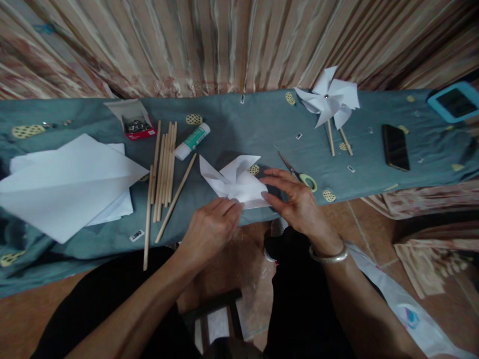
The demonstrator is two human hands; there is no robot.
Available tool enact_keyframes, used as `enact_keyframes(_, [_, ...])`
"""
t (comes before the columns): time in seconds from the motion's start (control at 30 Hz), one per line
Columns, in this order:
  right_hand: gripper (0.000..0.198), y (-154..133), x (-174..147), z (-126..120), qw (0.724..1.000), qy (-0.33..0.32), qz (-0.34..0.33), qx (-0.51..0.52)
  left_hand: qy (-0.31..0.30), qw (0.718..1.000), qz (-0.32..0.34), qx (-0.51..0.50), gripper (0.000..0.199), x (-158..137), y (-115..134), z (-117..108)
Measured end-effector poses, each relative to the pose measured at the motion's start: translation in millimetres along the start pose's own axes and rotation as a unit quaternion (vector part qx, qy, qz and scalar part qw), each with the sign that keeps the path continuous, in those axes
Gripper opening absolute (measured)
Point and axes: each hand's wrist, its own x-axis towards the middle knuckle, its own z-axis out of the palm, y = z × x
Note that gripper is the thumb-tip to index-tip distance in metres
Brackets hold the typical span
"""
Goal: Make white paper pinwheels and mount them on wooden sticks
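Observation:
A white paper pinwheel (239, 182) with folded blades lies near the front edge of the cloth-covered table. My left hand (215, 224) pinches its near edge, the fingertips closed together on the paper. On the pinwheel's right side rests my right hand (294, 199), its fingers spread and the thumb and fingertips at the paper's edge. Scissors (299, 172) with green handles lie just beyond that hand. Left of the pinwheel are a glue stick (192, 141) and several thin wooden sticks (164, 164), one of them lying apart at a slant.
A stack of white paper sheets (71, 184) covers the left side. Behind it stands an open red box (138, 124) of small metal pieces. Finished-looking pinwheels (329, 97) on sticks lie back right, near a phone (395, 147) and a blue-framed device (456, 102). A curtain hangs behind.

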Motion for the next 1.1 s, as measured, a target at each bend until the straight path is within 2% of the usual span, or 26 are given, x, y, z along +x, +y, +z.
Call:
enact_keyframes(0.17, [0.038, 2, -2, 0, 1.0, -0.012, 0.011, -0.006, 0.015, 1.0, -0.012, -0.021, 0.017, -1, -1, 0])
enact_keyframes(0.3, [0.042, -3, -3, -1, 0.999, -0.026, 0.003, 0.031, 0.011, 0.999, -0.018, -0.029, 0.015, -2, -1, 0])
enact_keyframes(0.43, [0.027, -7, -2, -2, 0.994, -0.053, -0.002, 0.092, 0.009, 0.999, -0.002, -0.034, 0.015, -3, 0, -3])
enact_keyframes(0.57, [0.011, -9, -2, -4, 0.992, -0.062, -0.007, 0.109, 0.017, 0.999, 0.019, -0.034, 0.014, -5, -2, -7])
enact_keyframes(0.73, [0.009, -15, 0, -1, 0.995, -0.066, -0.013, 0.073, -0.006, 0.998, 0.023, -0.056, 0.014, -6, -3, -11])
enact_keyframes(0.9, [0.011, -22, 0, 13, 0.999, -0.025, -0.03, 0.023, -0.003, 0.997, 0.003, -0.073, 0.013, -9, -1, -6])
enact_keyframes(1.0, [0.011, -23, -1, 19, 0.999, -0.012, -0.031, -0.015, 0.014, 0.996, -0.013, -0.083, 0.027, -12, 0, -2])
enact_keyframes(1.1, [0.014, -24, -2, 24, 0.999, -0.004, -0.03, -0.042, 0.004, 0.995, -0.011, -0.101, 0.036, -14, 1, 0])
